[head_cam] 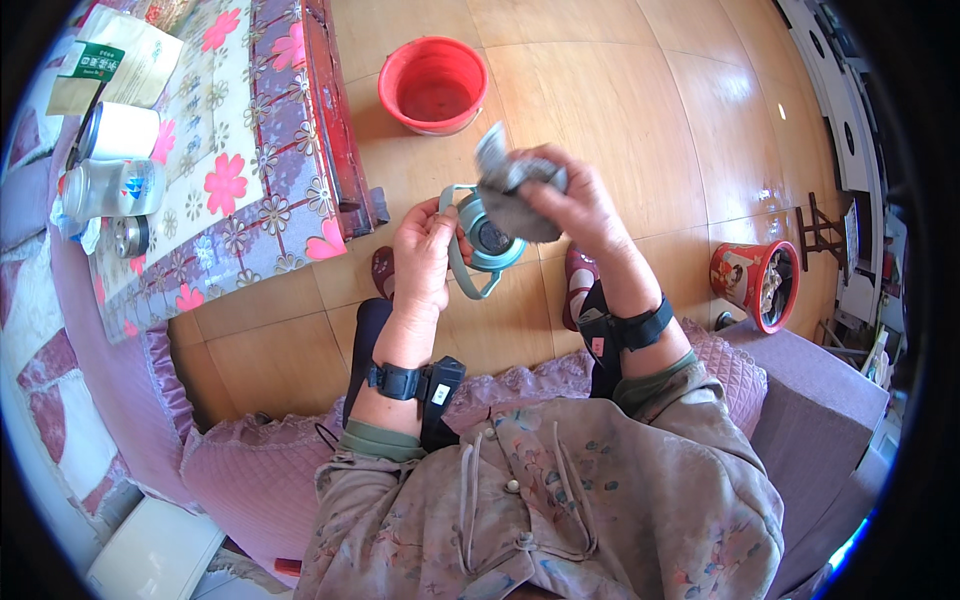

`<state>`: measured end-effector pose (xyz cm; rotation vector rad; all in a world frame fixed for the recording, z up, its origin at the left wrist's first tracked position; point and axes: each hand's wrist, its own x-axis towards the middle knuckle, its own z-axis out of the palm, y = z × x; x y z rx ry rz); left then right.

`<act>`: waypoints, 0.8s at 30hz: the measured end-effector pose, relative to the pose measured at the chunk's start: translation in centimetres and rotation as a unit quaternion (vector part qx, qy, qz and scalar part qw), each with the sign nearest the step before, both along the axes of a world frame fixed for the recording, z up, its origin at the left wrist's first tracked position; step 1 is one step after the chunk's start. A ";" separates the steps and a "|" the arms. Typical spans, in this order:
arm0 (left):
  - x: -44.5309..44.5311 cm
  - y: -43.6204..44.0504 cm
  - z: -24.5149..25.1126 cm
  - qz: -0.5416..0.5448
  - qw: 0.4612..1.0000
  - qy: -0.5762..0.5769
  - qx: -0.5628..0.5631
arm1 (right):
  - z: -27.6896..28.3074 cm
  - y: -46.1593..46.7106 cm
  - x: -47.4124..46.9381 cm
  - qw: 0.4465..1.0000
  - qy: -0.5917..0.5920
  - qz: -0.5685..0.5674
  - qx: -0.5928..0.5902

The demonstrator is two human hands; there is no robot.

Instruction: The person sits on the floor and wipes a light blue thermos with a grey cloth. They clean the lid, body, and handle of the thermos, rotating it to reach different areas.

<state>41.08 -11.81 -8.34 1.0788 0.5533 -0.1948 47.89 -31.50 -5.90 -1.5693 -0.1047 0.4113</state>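
My left hand (429, 244) grips a teal round lid (501, 259) by its strap-like handle (459, 276), with some fingers behind it. The lid has a dark, round centre and is held over the floor in front of my knees. In my right hand (566, 196) is a bunched grey cloth (517, 210), its upper end blurred. The cloth hangs just above the lid's upper right edge and covers part of it; whether the two touch I cannot tell.
A red plastic bucket (433, 86) stands on the tiled floor ahead. At left, a table with a flowered cover (225, 184) bears a glass jar (112, 187), a white container (124, 130) and a paper bag (150, 64). A red bin (750, 281) stands at right beside the sofa's arm (806, 382).
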 end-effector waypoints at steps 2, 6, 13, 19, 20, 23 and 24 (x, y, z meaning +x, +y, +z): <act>0.0 0.0 0.0 -0.001 1.000 0.011 0.011 | -0.1 0.9 -0.3 0.975 -0.141 0.081 -0.150; -0.2 -0.5 0.1 -0.036 0.999 -0.014 0.024 | -0.8 2.6 -0.5 0.948 -0.208 0.140 -0.195; -0.7 -0.9 0.6 -0.101 0.985 -0.060 0.127 | -2.4 5.1 -0.1 0.944 -0.240 0.120 -0.194; -1.3 -0.8 0.4 -0.123 0.977 -0.063 0.160 | -3.1 6.3 0.1 0.925 -0.231 0.127 -0.274; -1.5 -0.9 0.3 -0.125 0.978 -0.055 0.156 | -3.3 6.5 0.1 0.917 -0.235 0.128 -0.296; -1.7 -1.4 0.0 -0.113 0.982 -0.058 0.138 | -3.7 6.8 0.3 0.930 -0.184 0.106 -0.302; -1.7 -1.5 -0.1 -0.108 0.984 -0.060 0.130 | -3.9 6.8 0.4 0.937 -0.158 0.096 -0.296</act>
